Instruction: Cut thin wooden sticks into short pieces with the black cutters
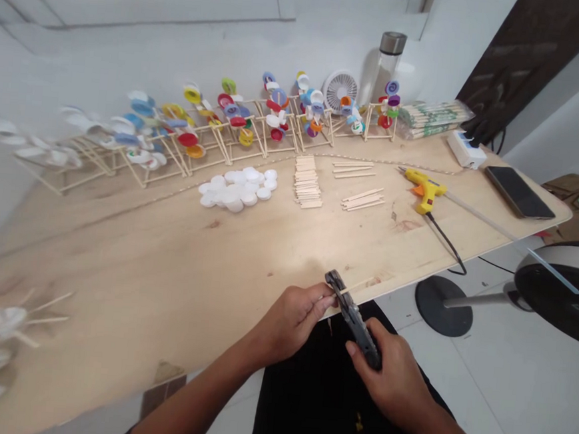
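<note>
My left hand [289, 320] pinches a thin wooden stick [357, 286] near the table's front edge. The stick passes through the jaws of dark pliers [355, 321], and its far end sticks out to the right. Around the pliers' handles, the fingers of my right hand [392, 369] are closed. Further back lie a stack of short cut sticks [307, 183], a small bundle of longer sticks [364, 199] and several more sticks [353, 170]. White bottle caps [236, 189] are heaped to the left of the stack.
Stick frames with colourful cap wheels [231, 122] line the wall. A yellow glue gun [426, 189], phone [519, 191], power adapter [465, 150], bagged sticks [435, 118], small fan [340, 92] and bottle [388, 64] stand right. A stick-and-cap wheel [1, 323] lies left.
</note>
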{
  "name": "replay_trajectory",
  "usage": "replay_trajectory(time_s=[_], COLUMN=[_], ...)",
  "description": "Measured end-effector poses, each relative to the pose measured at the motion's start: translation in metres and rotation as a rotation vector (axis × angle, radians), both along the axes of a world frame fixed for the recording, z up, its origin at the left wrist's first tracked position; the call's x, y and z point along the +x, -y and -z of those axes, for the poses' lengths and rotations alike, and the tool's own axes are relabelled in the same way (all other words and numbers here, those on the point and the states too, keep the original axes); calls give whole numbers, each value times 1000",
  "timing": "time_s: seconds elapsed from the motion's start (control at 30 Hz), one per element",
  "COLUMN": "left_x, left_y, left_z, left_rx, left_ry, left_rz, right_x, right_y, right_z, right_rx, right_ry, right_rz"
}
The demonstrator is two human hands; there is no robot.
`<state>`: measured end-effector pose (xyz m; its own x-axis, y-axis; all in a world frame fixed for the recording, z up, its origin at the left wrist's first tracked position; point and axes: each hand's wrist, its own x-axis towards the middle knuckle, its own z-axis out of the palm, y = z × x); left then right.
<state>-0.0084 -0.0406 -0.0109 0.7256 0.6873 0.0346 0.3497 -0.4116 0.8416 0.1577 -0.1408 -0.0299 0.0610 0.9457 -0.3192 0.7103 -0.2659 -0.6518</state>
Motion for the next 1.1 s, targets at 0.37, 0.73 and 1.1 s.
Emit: replay_trajectory(time_s=[0.37, 0.73, 1.1], left_x=[2, 4, 2], left_y=[5, 3, -4], left_z=[30, 38, 39], left_rx=[600, 835, 797], left_ry=[-158, -210, -179], left_rz=[-176, -246, -250], right_x=[-8, -8, -14], right_y=[-5, -10, -21], right_z=[2, 5, 13], right_rx=[-111, -165, -164], right_ry=[-161, -142, -169], right_rz=[80, 72, 80])
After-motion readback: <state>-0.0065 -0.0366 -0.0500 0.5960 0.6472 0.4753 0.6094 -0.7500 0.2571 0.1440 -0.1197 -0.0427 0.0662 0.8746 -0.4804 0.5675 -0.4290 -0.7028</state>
